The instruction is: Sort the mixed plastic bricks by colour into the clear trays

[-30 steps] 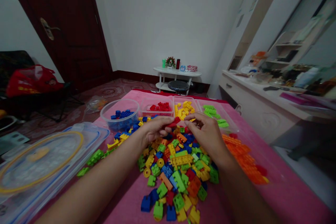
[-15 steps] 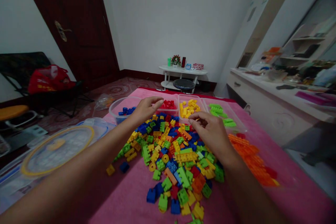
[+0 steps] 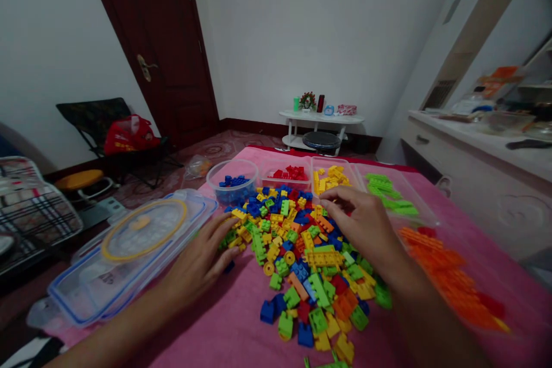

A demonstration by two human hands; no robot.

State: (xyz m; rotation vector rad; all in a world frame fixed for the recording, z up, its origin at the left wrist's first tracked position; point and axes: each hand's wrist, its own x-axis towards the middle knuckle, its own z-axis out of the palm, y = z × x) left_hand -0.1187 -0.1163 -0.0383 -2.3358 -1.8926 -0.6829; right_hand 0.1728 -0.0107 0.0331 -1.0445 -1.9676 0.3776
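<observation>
A heap of mixed toy building blocks (image 3: 297, 259), in yellow, green, blue, red and orange, spreads over the pink cloth. My left hand (image 3: 207, 253) is at the heap's left edge, fingers apart around some yellow and green blocks, gripping none that I can see. Above the heap's right side is my right hand (image 3: 360, 213), its fingers bent and thumb close to the index finger. Whatever it may pinch is hidden. Just beyond its fingertips stands a clear container of yellow blocks (image 3: 336, 177).
Clear containers hold blue blocks (image 3: 235, 181), red blocks (image 3: 291, 173), green plates (image 3: 388, 192) and orange blocks (image 3: 444, 273). Stacked clear lids (image 3: 129, 264) lie to the left. Farther off are a white side table (image 3: 321, 117) and a counter (image 3: 470, 132) on the right.
My left hand has come back from near the blue and red containers to the heap's left edge. My right hand stays by the yellow container. The view has turned left.
</observation>
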